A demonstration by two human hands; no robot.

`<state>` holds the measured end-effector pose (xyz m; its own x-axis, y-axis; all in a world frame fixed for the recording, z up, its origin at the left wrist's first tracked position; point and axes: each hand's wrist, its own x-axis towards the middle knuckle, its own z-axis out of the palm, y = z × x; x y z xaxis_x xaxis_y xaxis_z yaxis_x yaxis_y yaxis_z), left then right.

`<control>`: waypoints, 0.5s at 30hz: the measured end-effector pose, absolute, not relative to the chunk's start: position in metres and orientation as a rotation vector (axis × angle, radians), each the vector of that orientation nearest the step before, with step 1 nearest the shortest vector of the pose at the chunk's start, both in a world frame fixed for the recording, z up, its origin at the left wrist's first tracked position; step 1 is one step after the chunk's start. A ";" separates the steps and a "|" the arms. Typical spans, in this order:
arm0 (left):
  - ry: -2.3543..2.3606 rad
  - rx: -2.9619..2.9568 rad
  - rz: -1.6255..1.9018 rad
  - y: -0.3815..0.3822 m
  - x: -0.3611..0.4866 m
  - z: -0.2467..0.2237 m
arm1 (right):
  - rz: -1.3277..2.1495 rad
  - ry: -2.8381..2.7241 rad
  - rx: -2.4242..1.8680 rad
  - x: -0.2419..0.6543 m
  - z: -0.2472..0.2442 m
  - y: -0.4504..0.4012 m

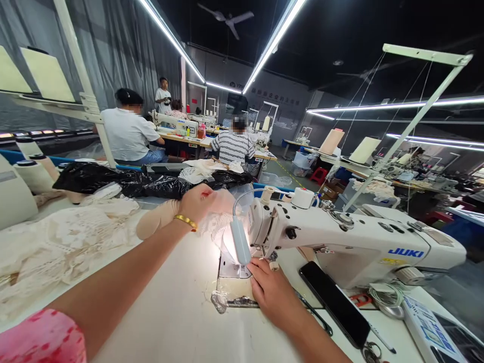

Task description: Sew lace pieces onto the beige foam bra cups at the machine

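My left hand (196,205), with a gold bracelet (185,221) at the wrist, is closed on pale pink lace fabric (218,222) left of the sewing machine (340,237). That fabric runs toward the needle area, partly behind a small grey lamp (240,241) that lights the spot. My right hand (269,287) lies by the metal needle plate (230,269), fingers stretched forward beneath the machine head. Its fingertips are close to the lamp's lower end, and nothing shows clearly in its grasp. The needle and presser foot are mostly hidden.
Cream lace pieces (71,232) spread over the left of the table. Black plastic bags (151,181) lie along its far edge. A phone (335,302), dark scissors (315,312) and a white box (427,327) sit at right. Other people work at machines beyond.
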<state>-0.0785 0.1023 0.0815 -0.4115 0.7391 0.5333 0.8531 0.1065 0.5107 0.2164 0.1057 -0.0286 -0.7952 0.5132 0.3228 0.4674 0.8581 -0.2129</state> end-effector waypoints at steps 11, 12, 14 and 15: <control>-1.651 -2.529 -0.386 -0.003 0.005 0.011 | 0.184 -2.636 -0.714 0.215 -0.022 0.104; -1.675 -2.566 -0.304 0.000 0.011 0.006 | 0.190 -2.637 -0.716 0.215 -0.021 0.104; -1.709 -2.595 -0.182 0.008 0.017 0.005 | 0.204 -2.642 -0.724 0.215 -0.020 0.104; -1.716 -2.600 -0.143 0.012 0.018 0.007 | 0.211 -2.645 -0.724 0.215 -0.019 0.104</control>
